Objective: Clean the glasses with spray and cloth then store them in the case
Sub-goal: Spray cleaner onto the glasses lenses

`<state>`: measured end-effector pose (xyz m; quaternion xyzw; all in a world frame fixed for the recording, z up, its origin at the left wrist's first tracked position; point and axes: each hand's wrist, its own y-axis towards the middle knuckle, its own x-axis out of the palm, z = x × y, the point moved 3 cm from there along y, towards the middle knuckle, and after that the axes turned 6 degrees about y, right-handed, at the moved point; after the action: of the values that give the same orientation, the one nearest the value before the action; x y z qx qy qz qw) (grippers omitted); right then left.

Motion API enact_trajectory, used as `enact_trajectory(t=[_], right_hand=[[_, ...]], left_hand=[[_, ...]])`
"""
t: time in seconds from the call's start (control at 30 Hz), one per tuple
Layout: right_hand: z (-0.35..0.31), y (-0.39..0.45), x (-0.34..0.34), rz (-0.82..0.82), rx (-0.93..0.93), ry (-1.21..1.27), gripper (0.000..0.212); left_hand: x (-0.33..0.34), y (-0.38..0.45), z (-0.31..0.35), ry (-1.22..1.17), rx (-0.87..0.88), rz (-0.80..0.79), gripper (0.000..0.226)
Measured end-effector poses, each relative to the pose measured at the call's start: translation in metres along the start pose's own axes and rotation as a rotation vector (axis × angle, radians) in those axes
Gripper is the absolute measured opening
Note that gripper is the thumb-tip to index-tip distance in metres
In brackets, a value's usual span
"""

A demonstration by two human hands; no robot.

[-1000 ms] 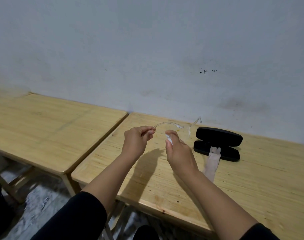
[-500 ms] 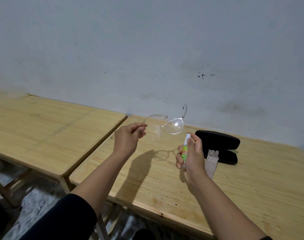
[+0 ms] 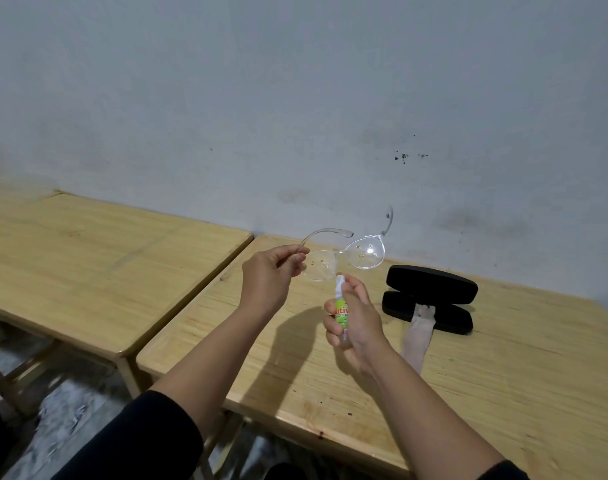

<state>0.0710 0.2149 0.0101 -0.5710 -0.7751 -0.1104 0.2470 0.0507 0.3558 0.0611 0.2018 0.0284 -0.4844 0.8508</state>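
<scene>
- Left hand (image 3: 268, 282): pinched on one temple arm of the clear-framed glasses (image 3: 344, 259), holding them in the air above the far left corner of the nearer bench (image 3: 503, 393); the second temple arm stands up free at the far side.
- Right hand (image 3: 356, 317): wrapped around a small spray bottle (image 3: 340, 311) with a green label, forefinger resting over the white nozzle, which sits just below the nearer lens. The two hands are close together but not touching.
- Lenses: yellowish specks show on both, so neither reads as clean yet.
- Glasses case (image 3: 430, 303): black, open, lying near the far edge of the bench to the right of the hands; a pale cleaning cloth (image 3: 418, 332) hangs out of its lower half and trails onto the wood.
- Second bench (image 3: 88, 265): adjoins on the left and carries nothing visible.
- Step in hand (judgement): misting the lenses. To do it well, aim the nozzle squarely at one lens, press briefly for a light film, then shift to the other lens.
- Handling note (judgement): a grip on a single temple arm lets the frame swing and loads the hinge; keep the pinch near the hinge and steady before pressing.
- Risk (judgement): overspray could wet the open case lying near by.
</scene>
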Motion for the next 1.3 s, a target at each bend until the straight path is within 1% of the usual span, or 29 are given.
enact_trajectory(t=[0.1, 0.2, 0.33, 0.43, 0.53, 0.73, 0.83, 0.97, 1.13, 1.3], right_hand=[[0.002, 0.001, 0.005, -0.018, -0.015, -0.028, 0.015], [0.001, 0.001, 0.0, 0.014, -0.039, -0.102, 0.015], [-0.004, -0.007, -0.014, 0.086, -0.058, -0.284, 0.026], [-0.019, -0.014, -0.033, 0.174, -0.203, -0.527, 0.033], [-0.041, -0.027, -0.051, 0.262, -0.363, -0.738, 0.035], [-0.098, -0.072, -0.092, 0.418, -0.575, -0.751, 0.034], [-0.119, -0.103, -0.12, 0.509, -0.641, -0.739, 0.032], [-0.147, -0.149, -0.161, 0.684, -0.727, -0.798, 0.032], [-0.17, -0.203, -0.216, 0.925, -0.743, -0.823, 0.027], [-0.172, -0.243, -0.257, 1.055, -0.704, -0.858, 0.033]], left_hand=[[0.004, -0.002, 0.002, -0.006, 0.002, -0.01, 0.02], [0.006, -0.002, 0.003, -0.007, -0.009, -0.008, 0.016], [0.009, -0.002, 0.004, 0.0, -0.01, -0.001, 0.015], [0.016, -0.001, 0.002, -0.002, -0.009, -0.013, 0.016], [0.027, -0.001, 0.003, 0.007, -0.001, -0.039, 0.015], [0.062, -0.009, 0.021, -0.011, 0.053, -0.083, 0.015], [0.088, -0.015, 0.032, -0.04, 0.058, -0.116, 0.015], [0.125, -0.027, 0.042, -0.066, 0.068, -0.173, 0.014], [0.165, -0.051, 0.057, -0.054, 0.1, -0.248, 0.013], [0.195, -0.072, 0.064, -0.063, 0.083, -0.33, 0.013]])
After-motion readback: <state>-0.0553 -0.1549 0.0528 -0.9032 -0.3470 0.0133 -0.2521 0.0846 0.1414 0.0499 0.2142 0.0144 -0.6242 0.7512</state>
